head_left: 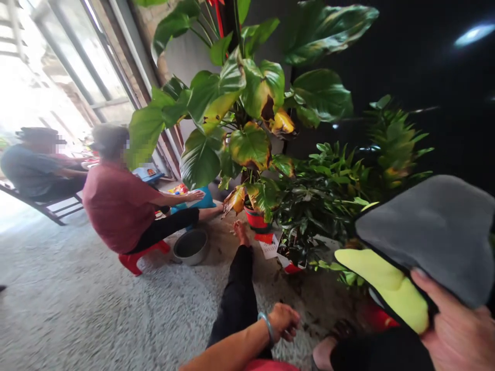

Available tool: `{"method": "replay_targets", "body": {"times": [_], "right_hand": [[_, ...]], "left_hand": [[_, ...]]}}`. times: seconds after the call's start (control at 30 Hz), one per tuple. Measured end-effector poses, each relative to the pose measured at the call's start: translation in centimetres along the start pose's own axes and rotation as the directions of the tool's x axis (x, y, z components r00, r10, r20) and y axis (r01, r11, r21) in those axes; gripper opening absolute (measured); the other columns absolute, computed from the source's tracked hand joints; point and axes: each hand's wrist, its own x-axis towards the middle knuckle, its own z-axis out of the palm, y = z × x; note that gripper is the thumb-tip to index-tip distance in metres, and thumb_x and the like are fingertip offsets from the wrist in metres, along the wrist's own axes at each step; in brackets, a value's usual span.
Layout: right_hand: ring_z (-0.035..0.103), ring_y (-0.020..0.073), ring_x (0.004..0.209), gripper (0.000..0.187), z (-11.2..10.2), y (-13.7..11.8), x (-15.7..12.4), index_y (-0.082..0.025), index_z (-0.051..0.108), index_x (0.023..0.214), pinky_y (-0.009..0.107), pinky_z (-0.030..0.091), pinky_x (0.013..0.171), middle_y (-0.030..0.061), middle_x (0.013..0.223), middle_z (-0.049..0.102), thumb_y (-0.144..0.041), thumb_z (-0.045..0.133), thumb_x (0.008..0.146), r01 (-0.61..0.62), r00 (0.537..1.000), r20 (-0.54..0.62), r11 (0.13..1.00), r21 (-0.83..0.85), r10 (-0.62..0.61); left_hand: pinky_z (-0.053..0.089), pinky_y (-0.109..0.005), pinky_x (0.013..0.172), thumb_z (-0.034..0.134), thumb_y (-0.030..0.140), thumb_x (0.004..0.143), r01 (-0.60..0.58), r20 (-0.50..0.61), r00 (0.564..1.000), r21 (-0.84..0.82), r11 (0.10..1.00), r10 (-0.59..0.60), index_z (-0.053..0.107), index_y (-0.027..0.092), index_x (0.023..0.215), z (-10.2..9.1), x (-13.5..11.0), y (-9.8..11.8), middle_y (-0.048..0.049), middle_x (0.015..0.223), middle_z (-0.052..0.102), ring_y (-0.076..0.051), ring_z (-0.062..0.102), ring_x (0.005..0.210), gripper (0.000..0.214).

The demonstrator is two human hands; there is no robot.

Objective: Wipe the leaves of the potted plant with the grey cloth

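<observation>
My right hand (456,332) grips a dark grey padded fabric piece (421,232) with a yellow-green padded part (386,286) under it. Its thumb presses on the grey face, while the other fingers are mostly hidden. The exact kind of this piece does not show. My left hand (284,320), with a pale bangle (266,327) at the wrist, hangs over a dark-trousered leg. Its fingers are loosely curled, and no object shows in them.
A large leafy plant (251,144) grows in a red pot (257,219), beside bushy plants (320,196). At left, a person (119,206) in a red shirt sits on a red stool (131,263) near a grey basin (191,247). Another person (38,165) sits behind.
</observation>
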Motion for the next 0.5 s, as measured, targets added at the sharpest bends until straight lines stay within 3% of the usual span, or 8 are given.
{"method": "replay_targets", "body": {"times": [0.1, 0.3, 0.5], "right_hand": [[0.065, 0.0245, 0.075, 0.044, 0.6, -0.5, -1.6, -0.023, 0.067, 0.079, 0.035, 0.057, 0.058, 0.0042, 0.086, 0.071, -0.03, 0.082, 0.038, -0.049, 0.984, -0.165, 0.995, 0.083, 0.062], [0.062, 0.0201, 0.054, 0.046, 0.3, 1.5, -2.7, -0.019, 0.065, 0.077, 0.033, 0.054, 0.047, -0.0014, 0.063, 0.068, -0.028, 0.081, 0.034, -0.233, 0.967, -0.091, 0.969, 0.076, 0.24], [0.06, 0.0182, 0.048, 0.047, 0.2, 1.2, -2.6, -0.019, 0.066, 0.075, 0.03, 0.052, 0.043, -0.0032, 0.06, 0.068, -0.023, 0.081, 0.031, -0.282, 0.949, -0.119, 0.954, 0.105, 0.293]], "left_hand": [[0.034, -0.02, 0.043, 0.059, 0.009, 0.067, -0.039, 0.017, 0.999, 0.027, 0.999, 0.038, 0.052, 0.018, 0.058, 0.0, -0.5, 0.2, 0.0062, 0.046, 0.051, -0.007, 0.043, 0.038, 0.014], [0.036, -0.022, 0.047, 0.059, 0.009, 0.068, -0.118, 0.056, 0.992, 0.075, 0.99, 0.114, 0.055, 0.016, 0.062, -0.2, -1.7, 1.4, 0.0052, 0.048, 0.054, -0.008, 0.045, 0.04, 0.01], [0.038, -0.022, 0.048, 0.065, 0.015, 0.065, -0.156, 0.051, 0.986, -0.005, 0.988, 0.156, 0.055, 0.017, 0.067, -1.0, -2.3, 2.6, 0.0053, 0.052, 0.056, -0.008, 0.047, 0.043, 0.011]]}}
